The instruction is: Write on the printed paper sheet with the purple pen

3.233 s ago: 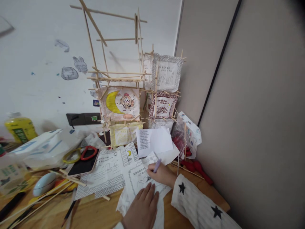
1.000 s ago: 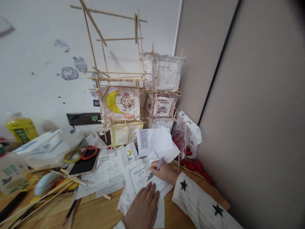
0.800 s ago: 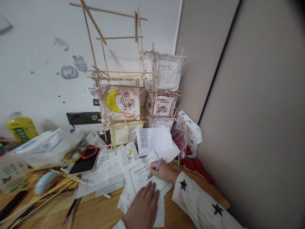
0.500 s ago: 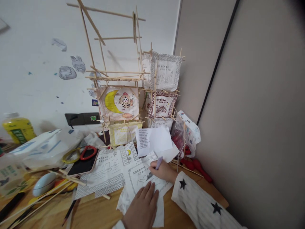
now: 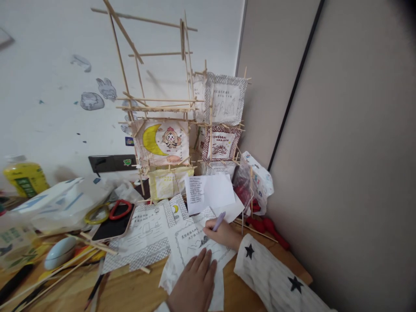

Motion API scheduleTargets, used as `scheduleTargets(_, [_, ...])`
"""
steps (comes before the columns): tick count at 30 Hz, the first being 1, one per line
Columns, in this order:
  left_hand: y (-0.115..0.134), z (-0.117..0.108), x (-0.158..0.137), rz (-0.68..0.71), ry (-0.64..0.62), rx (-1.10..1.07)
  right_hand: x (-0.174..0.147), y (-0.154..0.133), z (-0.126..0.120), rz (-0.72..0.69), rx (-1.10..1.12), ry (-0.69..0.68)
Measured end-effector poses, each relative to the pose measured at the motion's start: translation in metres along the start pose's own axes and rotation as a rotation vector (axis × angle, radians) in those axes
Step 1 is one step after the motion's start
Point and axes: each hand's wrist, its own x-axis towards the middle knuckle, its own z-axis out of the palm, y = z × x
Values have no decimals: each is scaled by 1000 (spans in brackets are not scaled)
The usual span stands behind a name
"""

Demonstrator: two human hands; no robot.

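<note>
My right hand (image 5: pixel 218 233) is closed around a light purple pen (image 5: pixel 219 221), with the hand resting on a sheet of white paper (image 5: pixel 182 251). The pen's tip is hidden by the fingers. That sheet bears a line border, handwritten characters and a dark patch with hill-like lines. My left hand (image 5: pixel 195 281) lies flat on the sheet's lower part, fingers stretched out. Left of it is another drawn sheet (image 5: pixel 147 234) with boats and a cross-hatched border. Behind my right hand, a white page (image 5: pixel 195 195) with small handwriting leans against other paper.
A frame of thin wooden sticks (image 5: pixel 156 100) with drawn panels stands at the back. At left are a phone (image 5: pixel 112 227), red-handled scissors (image 5: pixel 120 209), a pale blue mouse (image 5: pixel 60 253), loose sticks and a yellow bottle (image 5: pixel 26 177). A plastic bag (image 5: pixel 245 182) sits right.
The pen stands slightly more upright in my right hand. My left hand stays flat on the paper, and the view has shifted very slightly.
</note>
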Motion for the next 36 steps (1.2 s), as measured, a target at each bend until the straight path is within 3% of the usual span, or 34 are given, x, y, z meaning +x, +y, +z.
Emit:
scheduleTargets(10, [-2,-1,-1,-5,21,-24,0,-1,3,1,78,8])
scheduleTargets(17, [-4,3,-2,4,68,25,2,3,-12,54,201,192])
scheduleTargets(20, [-3,1,0,-10,31,0,2,0,-17,49,311,290])
scheduleTargets(24, [-3,3,1,8,9,20,2,-8,-17,32,397,300])
scheduleTargets(28, [-5,11,0,66,49,56,1,-16,-14,-91,378,228])
scheduleTargets(36, [-6,7,1,96,-9,95,-6,-9,9,191,369,-55])
